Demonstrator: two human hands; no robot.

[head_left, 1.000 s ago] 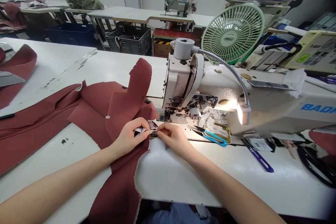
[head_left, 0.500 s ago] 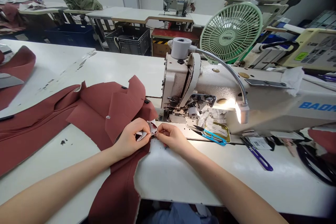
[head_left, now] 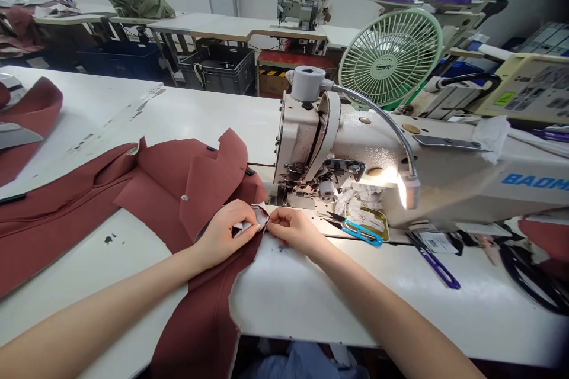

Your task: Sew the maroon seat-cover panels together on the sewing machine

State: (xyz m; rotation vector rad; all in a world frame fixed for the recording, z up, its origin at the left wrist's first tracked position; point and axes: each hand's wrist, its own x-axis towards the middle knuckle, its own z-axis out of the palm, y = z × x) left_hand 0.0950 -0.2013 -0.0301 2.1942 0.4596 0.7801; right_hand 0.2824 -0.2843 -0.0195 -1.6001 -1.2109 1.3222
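Note:
A reddish-brown fabric piece (head_left: 169, 166) with a pale underside spreads over the white table and hangs past its front edge. My left hand (head_left: 229, 228) pinches a folded edge of it, where the light grey underside shows. Close beside it, my right hand (head_left: 291, 228) is closed on the same edge with thumb and forefinger. Both hands are just in front of the sewing machine (head_left: 306, 148), whose needle area lies behind the fabric. To the right of my right hand rest blue thread snips (head_left: 362, 231), their dark blades pointing left.
Purple thread snips (head_left: 435, 260) lie farther right, near a dark looped item (head_left: 528, 281). A small tray (head_left: 373, 219) with white scraps sits under the machine's lit lamp (head_left: 408, 189). Behind stands a green fan (head_left: 391, 59). More reddish-brown fabric (head_left: 38, 106) lies at the far left.
The pinched edge has turned slightly between my fingers, showing more of its grey underside. Both hands stay almost in place; the view has shifted a little.

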